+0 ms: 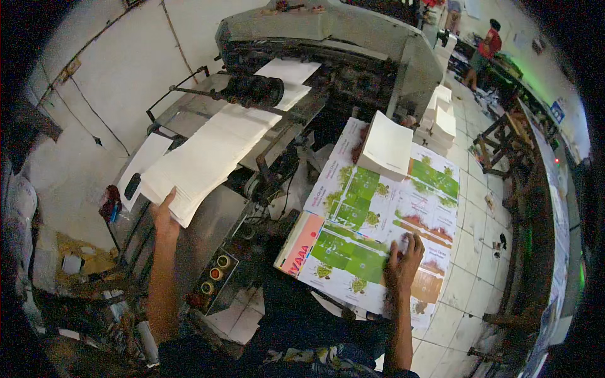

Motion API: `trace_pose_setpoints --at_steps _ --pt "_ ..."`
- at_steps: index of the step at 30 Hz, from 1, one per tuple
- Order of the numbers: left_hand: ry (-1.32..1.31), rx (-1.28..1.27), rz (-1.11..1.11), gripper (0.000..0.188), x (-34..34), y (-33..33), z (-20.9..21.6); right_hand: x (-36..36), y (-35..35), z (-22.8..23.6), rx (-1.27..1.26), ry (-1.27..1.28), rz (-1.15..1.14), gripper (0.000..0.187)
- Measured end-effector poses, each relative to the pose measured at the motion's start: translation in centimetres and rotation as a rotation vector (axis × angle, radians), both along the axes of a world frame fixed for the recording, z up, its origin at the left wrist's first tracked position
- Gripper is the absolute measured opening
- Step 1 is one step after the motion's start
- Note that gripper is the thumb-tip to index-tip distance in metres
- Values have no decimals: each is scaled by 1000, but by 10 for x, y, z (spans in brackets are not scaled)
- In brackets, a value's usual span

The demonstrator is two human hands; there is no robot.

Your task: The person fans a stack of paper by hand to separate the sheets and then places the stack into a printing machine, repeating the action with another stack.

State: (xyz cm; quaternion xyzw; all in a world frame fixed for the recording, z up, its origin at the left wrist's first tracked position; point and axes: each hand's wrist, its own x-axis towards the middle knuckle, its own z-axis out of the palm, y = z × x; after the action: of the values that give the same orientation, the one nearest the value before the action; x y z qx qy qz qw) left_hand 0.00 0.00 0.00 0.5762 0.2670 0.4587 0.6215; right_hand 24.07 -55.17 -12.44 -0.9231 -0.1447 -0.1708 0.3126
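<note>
1. Nearer to us than our left hand (165, 213), and right of its grip, we count three round buttons (215, 274) on one box.
2. Well right of that grip, our right hand (405, 259) rests with loosely bent fingers on colourful printed sheets (345, 252), its own grip released.
3. Our left hand grasps the near end of one fanned cream paper stack (211, 148), thumb on top; we cannot see the other fingertips.
4. From this grip, the stack's long axis slants away and rightward, its far end pointing toward one large grey machine (328, 25).
5. Beyond our right hand, we see one thick white paper block (386, 143) on the printed sheets, its long axis running away from us.
6. Farthest beyond both hands, we count one person (490, 47) in red.
</note>
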Motion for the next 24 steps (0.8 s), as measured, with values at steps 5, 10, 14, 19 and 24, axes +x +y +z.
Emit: trace_pose_setpoints --at_steps 5,10,14,19,24 --pt "106 -294 55 58 -7 -4 -22 6 -2 17 107 21 27 41" --pt "126 -279 72 58 -41 5 -12 -1 1 11 55 -16 -4 41" --pt "211 -153 278 61 -93 2 1 -5 7 12 59 1 1 40" --pt "377 -48 628 68 -105 -70 74 -5 -1 16 134 -17 -6 36" --pt "134 114 371 55 -65 -183 149 17 -7 -1 69 211 -71 56"
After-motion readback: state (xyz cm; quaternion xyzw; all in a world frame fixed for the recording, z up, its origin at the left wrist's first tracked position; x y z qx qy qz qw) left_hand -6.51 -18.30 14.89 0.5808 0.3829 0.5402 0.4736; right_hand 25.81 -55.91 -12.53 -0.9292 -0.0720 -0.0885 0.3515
